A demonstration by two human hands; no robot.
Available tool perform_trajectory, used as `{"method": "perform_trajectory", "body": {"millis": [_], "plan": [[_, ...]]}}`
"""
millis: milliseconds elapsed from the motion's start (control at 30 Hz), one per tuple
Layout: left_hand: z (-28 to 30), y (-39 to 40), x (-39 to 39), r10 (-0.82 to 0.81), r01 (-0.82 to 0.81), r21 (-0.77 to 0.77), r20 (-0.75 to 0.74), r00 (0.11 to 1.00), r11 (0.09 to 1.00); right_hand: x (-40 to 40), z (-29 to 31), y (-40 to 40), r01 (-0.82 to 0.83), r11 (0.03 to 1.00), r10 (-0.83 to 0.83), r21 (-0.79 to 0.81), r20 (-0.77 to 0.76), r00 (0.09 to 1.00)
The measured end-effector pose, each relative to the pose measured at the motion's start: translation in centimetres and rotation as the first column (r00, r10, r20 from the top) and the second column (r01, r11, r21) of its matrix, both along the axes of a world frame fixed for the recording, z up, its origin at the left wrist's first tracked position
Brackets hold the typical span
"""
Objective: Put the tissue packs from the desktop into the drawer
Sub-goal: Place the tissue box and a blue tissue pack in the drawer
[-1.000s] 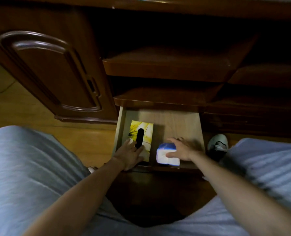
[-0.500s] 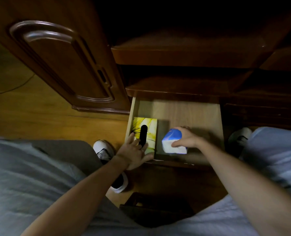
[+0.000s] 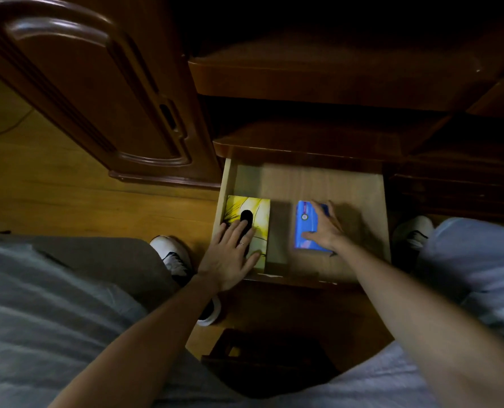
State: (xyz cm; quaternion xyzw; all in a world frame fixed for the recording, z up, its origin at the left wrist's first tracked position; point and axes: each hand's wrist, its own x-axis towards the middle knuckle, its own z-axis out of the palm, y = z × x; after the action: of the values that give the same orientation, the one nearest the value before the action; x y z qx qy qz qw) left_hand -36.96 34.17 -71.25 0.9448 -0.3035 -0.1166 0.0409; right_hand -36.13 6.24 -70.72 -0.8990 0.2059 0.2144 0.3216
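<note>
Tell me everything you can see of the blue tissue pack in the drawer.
The blue rectangular tissue pack has a glossy, plastic-looking wrapper and a small round emblem near its far end. It lies flat on the bottom of the open light-wood drawer, long side running front to back, right of centre. The right hand rests on it, thumb across its near end.

Drawer (image 3: 354, 187): pale raw-looking wood inside, matt, faint grain. Desk front & cabinet door (image 3: 77, 92): dark reddish wood, glossy varnish w/ highlights. Floor (image 3: 68, 201): yellowish wood boards, semi-gloss. Yellow tissue box (image 3: 259, 213): printed card, matt. Blue tissue pack (image 3: 305, 225): shiny plastic wrap. Trousers (image 3: 53, 304): grey cloth, soft, matt. Shoe (image 3: 171, 254): white, smooth.
</note>
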Motion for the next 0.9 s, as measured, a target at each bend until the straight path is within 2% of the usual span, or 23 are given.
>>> {"method": "perform_trajectory", "body": {"millis": [100, 167, 267, 500, 633, 700, 800, 833, 900], "plan": [[-0.5, 0.1, 0.0, 0.016, -0.016, -0.002, -0.028, 0.999, 1.000, -0.2, -0.8, 1.2, 0.037, 0.998, -0.036, 0.047, -0.027, 0.999], [-0.7, 0.0, 0.0, 0.012, -0.013, -0.012, -0.033, 0.999, 1.000, -0.6, -1.3, 3.2, -0.056, 0.995, 0.064, 0.084, -0.101, 0.993], [-0.7, -0.1, 0.2, 0.019, -0.019, 0.003, -0.039, 0.999, 1.000, -1.2, -2.0, 5.7, -0.211, 0.977, 0.211, 0.017, -0.133, 0.968], [-0.1, 0.0, 0.2, 0.001, -0.001, 0.003, -0.043, 0.999, 1.000, -1.5, -2.1, 5.3, -0.272, 0.961, 0.261, -0.048, -0.164, 0.951], [1.5, -0.6, 0.5, -0.023, 0.029, 0.065, -0.079, 0.997, 0.997, -1.8, 0.0, 4.4, -0.215, 0.974, 0.224, 0.074, -0.150, 0.963], [3.1, -1.3, 1.7, -0.044, 0.057, 0.122, -0.102, 0.994, 0.991, -1.3, 2.4, 3.8, -0.173, 0.979, 0.185, 0.106, -0.110, 0.977], [7.6, -2.9, 4.7, -0.029, 0.041, 0.087, -0.140, 0.990, 0.995, 0.3, 7.5, 2.6, -0.218, 0.973, 0.220, -0.080, 0.027, 0.975], [9.7, -3.5, 6.1, -0.018, 0.022, 0.038, -0.096, 0.995, 0.999, 1.1, 9.5, 2.2, -0.217, 0.971, 0.229, -0.103, 0.111, 0.967], [15.0, -4.4, 8.8, 0.009, 0.007, -0.140, 0.114, 0.993, 0.990, 2.8, 14.5, 1.1, -0.221, 0.969, 0.246, -0.114, 0.306, 0.920]]}}
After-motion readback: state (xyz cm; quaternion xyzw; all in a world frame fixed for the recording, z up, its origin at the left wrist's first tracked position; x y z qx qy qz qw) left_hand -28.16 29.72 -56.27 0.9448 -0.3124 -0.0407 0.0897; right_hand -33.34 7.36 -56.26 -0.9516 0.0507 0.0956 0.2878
